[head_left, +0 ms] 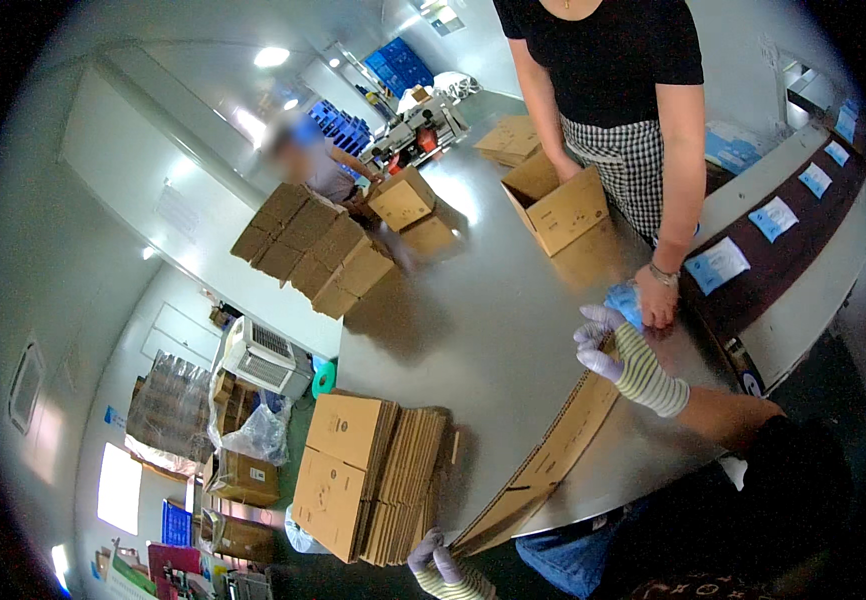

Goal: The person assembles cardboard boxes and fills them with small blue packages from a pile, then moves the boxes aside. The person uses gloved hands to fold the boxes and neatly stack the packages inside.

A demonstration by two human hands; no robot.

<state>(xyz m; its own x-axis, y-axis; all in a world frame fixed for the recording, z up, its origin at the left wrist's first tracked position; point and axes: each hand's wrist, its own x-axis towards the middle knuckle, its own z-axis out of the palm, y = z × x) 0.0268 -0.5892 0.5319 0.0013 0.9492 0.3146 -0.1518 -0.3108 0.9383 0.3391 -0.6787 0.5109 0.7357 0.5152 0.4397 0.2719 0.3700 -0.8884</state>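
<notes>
A flattened cardboard box [541, 468] stands on its long edge near the front of the metal table, stretched between my two hands. My right hand [635, 362], in a striped glove with lilac fingers, grips its far right end. At the near left end my left hand [450, 572], gloved alike, is closed on the cardboard; the lower frame edge cuts off part of it. Left of the cardboard lies a stack of folded cardboard boxes [368, 478]. Just beyond my right hand, a co-worker's hand [657, 296] touches blue packets [623, 300].
The co-worker's other hand reaches into an open carton [561, 212] across the metal table [493, 330]. A conveyor belt [778, 260] carries several blue-and-white packets on the right. More stacked cardboard [313, 250] stands at the far left, near another person [328, 170].
</notes>
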